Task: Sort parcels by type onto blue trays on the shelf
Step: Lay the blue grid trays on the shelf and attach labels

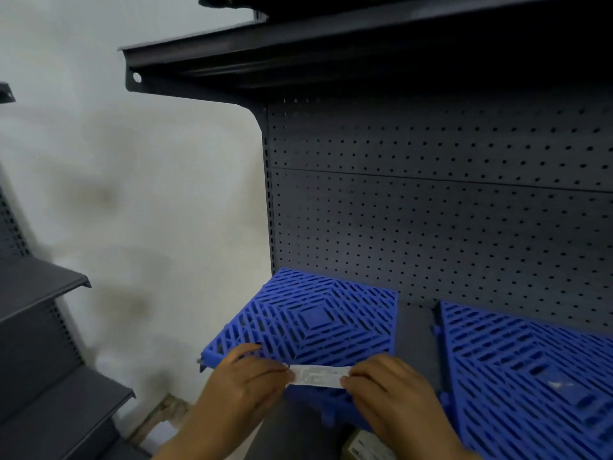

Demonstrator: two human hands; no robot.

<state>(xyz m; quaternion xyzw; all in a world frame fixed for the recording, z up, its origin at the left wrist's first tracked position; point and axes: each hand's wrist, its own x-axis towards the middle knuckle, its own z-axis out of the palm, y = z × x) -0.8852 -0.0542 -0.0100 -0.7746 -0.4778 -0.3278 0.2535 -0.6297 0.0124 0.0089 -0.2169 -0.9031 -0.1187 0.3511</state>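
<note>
Two blue slatted trays lie on a dark shelf: the left tray (pixel 318 320) and the right tray (pixel 530 366). My left hand (pixel 245 380) and my right hand (pixel 394 390) each pinch one end of a small flat white parcel or label (pixel 318 376), stretched between them over the front edge of the left tray. Something pale and small lies on the right tray (pixel 557 383); it is too blurred to identify.
A grey perforated back panel (pixel 431 210) rises behind the trays, with a dark upper shelf (pixel 298 51) overhead. More dark shelves (pixel 43 287) step down at the left beside a white wall. A labelled parcel (pixel 368 446) shows on the level below.
</note>
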